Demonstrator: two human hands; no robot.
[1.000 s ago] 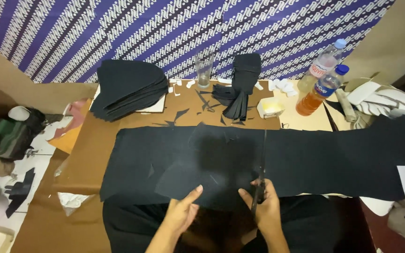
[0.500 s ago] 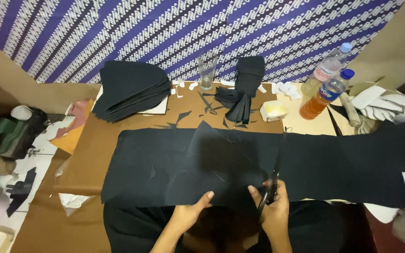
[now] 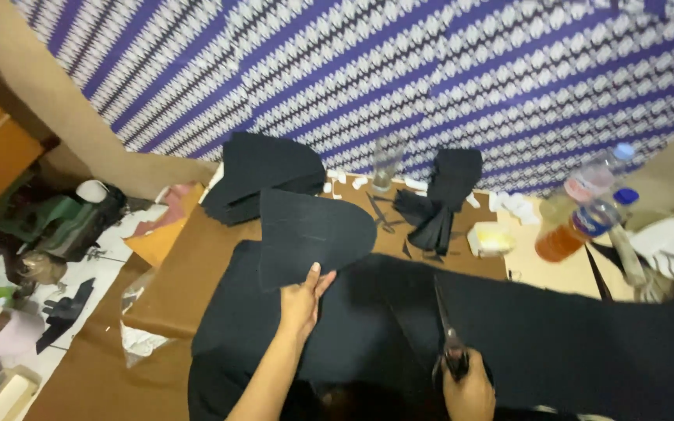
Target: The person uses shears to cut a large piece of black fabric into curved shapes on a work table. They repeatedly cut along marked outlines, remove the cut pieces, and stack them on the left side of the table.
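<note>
A long sheet of black fabric [image 3: 571,343] lies across the brown paper-covered table [image 3: 189,269]. My left hand [image 3: 302,300] grips a cut black piece [image 3: 310,234] with a rounded edge and holds it up over the table, toward a stack of similar black pieces [image 3: 263,171] at the back left. My right hand [image 3: 470,390] is closed around the handles of black scissors [image 3: 446,331], whose blades point away from me over the black sheet.
A clear glass [image 3: 388,160] and a second heap of black pieces [image 3: 442,195] stand at the back. Two plastic bottles [image 3: 579,214] with orange liquid lie at right beside a yellow-white block [image 3: 491,238]. A green sewing machine [image 3: 56,218] sits at left. Patterned purple cloth [image 3: 431,70] hangs behind.
My left hand has lifted a cut piece off the black sheet and moved it up and to the left. The right hand stays on the scissors, now nearer the bottom edge.
</note>
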